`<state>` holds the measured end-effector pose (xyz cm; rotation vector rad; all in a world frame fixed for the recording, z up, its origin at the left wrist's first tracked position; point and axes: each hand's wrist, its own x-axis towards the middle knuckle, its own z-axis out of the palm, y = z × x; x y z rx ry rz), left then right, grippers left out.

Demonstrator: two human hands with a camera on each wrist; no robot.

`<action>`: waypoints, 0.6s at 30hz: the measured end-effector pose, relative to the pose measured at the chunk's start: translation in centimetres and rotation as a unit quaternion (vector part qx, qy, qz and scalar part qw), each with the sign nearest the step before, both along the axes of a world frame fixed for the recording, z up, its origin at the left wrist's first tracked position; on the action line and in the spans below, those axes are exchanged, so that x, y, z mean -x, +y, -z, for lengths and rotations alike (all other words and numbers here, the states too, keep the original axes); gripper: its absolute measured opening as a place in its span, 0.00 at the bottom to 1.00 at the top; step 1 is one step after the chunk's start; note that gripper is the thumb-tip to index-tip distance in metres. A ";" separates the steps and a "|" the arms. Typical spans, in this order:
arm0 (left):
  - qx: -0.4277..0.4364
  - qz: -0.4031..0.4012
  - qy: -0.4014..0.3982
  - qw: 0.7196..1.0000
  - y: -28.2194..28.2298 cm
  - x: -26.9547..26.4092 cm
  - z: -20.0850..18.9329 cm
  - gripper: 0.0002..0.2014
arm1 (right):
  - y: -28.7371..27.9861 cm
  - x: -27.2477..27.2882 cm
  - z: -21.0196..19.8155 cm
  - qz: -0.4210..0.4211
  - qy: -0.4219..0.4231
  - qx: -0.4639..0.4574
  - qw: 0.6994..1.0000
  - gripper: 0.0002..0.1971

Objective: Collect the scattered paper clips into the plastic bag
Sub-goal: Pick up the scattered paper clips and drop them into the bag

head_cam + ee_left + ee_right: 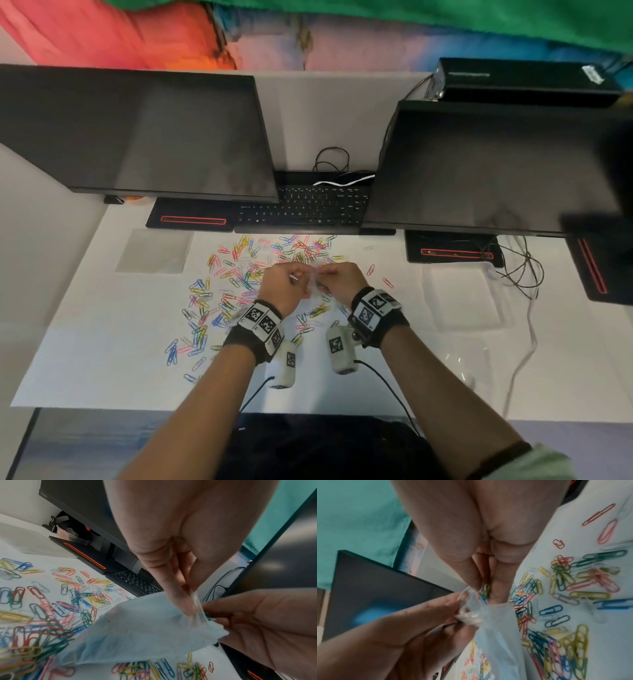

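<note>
Coloured paper clips [239, 274] lie scattered over white paper on the desk [102, 359]. My two hands meet above the pile and hold a small clear plastic bag [313, 286] between them. My left hand [301, 275] pinches the bag's rim; the left wrist view shows its fingertips [187, 605] on the bunched plastic and the bag [145, 626] hanging below. My right hand [323, 274] pinches a small bunch of paper clips [485, 591] at the bag's mouth [471, 609]. The inside of the bag is hazy.
Two dark monitors [154, 137] [496, 171] and a black keyboard [301, 205] line the back. A flat clear sleeve [154, 251] lies left of the clips. Clear plastic packaging [462, 301] and loose cables [520, 270] lie to the right.
</note>
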<state>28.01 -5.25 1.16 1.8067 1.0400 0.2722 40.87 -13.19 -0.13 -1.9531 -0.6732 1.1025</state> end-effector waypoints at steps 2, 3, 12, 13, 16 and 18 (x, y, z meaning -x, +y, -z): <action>-0.013 0.008 0.002 1.000 -0.1 -0.2 -0.1 0.10 | 0.0 0.5 -0.4 -0.046 -0.051 0.008 0.998 0.09; -0.017 0.014 0.006 1.000 -0.2 -0.1 -0.1 0.10 | 0.0 0.7 -0.5 -0.058 -0.081 0.016 0.995 0.08; -0.026 0.053 0.011 0.998 0.6 -0.1 0.5 0.12 | 0.3 0.7 0.2 -0.116 -0.216 0.020 0.969 0.10; -0.024 0.056 0.015 0.998 0.8 -0.1 0.6 0.11 | 0.3 0.6 0.1 -0.134 -0.224 0.018 0.965 0.10; -0.004 0.069 0.023 0.997 1.6 -0.2 0.8 0.10 | 0.0 0.1 -0.6 -0.158 -0.241 -0.003 0.958 0.07; 0.029 0.062 0.011 0.998 2.1 -0.3 0.8 0.09 | -0.4 -0.5 -1.0 -0.166 -0.219 -0.038 0.961 0.08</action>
